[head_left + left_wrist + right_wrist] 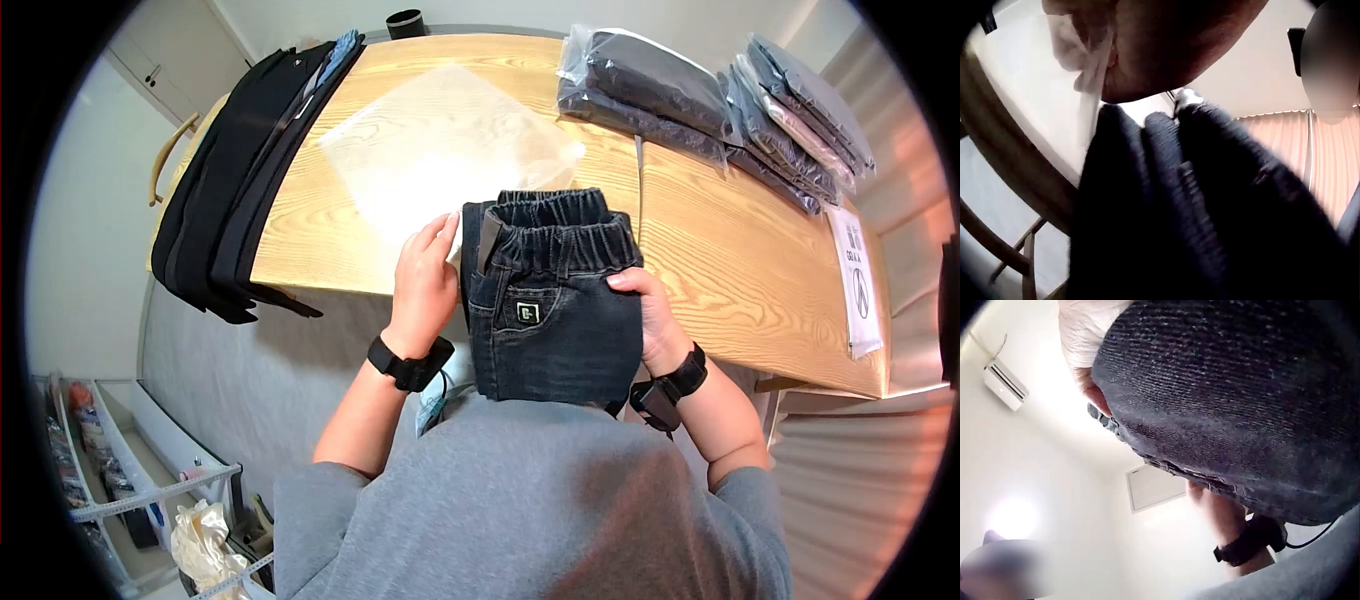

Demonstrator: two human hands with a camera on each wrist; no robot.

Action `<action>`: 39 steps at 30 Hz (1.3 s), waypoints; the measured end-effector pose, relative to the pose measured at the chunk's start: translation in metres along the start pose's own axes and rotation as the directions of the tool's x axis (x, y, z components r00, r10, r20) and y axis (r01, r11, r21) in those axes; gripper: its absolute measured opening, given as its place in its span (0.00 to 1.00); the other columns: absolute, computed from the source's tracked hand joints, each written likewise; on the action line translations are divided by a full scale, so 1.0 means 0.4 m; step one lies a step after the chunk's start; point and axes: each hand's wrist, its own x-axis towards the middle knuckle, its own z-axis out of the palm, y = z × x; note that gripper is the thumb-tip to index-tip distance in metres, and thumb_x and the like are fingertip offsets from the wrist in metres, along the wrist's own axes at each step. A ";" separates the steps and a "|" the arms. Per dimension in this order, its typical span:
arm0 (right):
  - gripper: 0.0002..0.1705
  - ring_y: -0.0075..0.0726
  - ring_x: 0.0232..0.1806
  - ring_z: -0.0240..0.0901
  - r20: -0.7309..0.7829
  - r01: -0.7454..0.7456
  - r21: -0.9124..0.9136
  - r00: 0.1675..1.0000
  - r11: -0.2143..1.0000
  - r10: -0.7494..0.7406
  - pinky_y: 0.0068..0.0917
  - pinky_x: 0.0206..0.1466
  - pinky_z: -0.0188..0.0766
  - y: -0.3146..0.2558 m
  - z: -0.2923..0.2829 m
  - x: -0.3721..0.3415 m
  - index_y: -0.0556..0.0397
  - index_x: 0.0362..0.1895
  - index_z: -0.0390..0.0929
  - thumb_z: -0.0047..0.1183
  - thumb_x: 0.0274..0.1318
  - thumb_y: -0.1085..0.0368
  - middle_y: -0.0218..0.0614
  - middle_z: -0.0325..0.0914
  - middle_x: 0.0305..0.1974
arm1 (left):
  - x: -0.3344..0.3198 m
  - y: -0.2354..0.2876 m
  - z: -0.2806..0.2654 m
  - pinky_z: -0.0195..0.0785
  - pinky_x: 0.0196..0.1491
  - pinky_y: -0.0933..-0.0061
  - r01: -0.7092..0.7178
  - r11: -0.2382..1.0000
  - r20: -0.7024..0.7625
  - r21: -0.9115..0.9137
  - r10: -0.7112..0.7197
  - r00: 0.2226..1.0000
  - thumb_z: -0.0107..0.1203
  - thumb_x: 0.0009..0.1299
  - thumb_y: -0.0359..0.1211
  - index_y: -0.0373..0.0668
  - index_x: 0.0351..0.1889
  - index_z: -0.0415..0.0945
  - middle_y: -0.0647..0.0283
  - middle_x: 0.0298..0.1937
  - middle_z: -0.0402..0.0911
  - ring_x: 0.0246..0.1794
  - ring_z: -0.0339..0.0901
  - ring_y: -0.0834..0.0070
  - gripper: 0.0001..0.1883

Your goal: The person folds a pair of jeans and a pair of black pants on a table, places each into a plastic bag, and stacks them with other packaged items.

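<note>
In the head view, folded dark jeans (pixel 570 345) stood in front of the person's chest, just off the near edge of the wooden surface (pixel 720 280), with the gathered elastic waistband (pixel 570 248) uppermost and a small square badge (pixel 528 313) on the front pocket. The right hand (pixel 655 320) held their right side, its grip closed on the cloth with the thumb lying over the front. The left hand (pixel 425 280) was raised just beside the left edge, fingers pointing upward and close together; whether its grip had hold of anything could not be told. Beyond the jeans a clear plastic sheet (pixel 450 140) lay flat; black trousers (pixel 240 180) were layered at the left end, and bagged garments (pixel 650 85) were stacked toward the far right. In the left wrist view, the left hand's fingers showed dimly near a translucent film, above blurred dark folds of the jeans, with pinkish curtains (pixel 1335 150) behind. In the right wrist view, the denim filled the upper right, the right hand curled at its edge, and the left forearm with a black wrist strap (pixel 1250 542) showed past the jeans.
</note>
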 end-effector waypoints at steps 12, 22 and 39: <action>0.22 0.46 0.42 0.80 -0.012 -0.057 -0.094 0.998 0.994 0.057 0.38 0.51 0.76 -0.016 0.015 0.039 0.68 0.47 0.73 0.48 0.46 0.68 0.51 0.79 0.42 | 0.027 0.015 -0.003 0.58 0.64 0.63 0.024 0.996 0.002 -0.089 -0.023 1.000 0.39 0.51 0.10 0.37 0.68 0.56 0.48 0.67 0.61 0.66 0.60 0.52 0.41; 0.19 0.41 0.43 0.79 -0.178 -0.334 -0.259 0.939 0.906 0.295 0.33 0.51 0.76 -0.094 0.004 0.162 0.67 0.51 0.72 0.48 0.58 0.67 0.48 0.79 0.44 | 0.009 0.011 -0.025 0.60 0.64 0.63 -0.083 0.995 -0.008 -0.056 0.082 0.997 0.38 0.51 0.10 0.38 0.69 0.56 0.48 0.68 0.60 0.66 0.62 0.54 0.41; 0.13 0.35 0.29 0.81 -0.190 -0.211 -0.537 0.974 0.816 0.127 0.28 0.32 0.80 -0.115 0.095 0.222 0.64 0.37 0.78 0.55 0.55 0.64 0.45 0.82 0.32 | -0.016 -0.013 -0.048 0.70 0.35 0.70 -0.245 0.963 0.109 0.108 0.234 0.966 0.45 0.54 0.16 0.40 0.61 0.67 0.62 0.65 0.68 0.29 0.70 0.65 0.32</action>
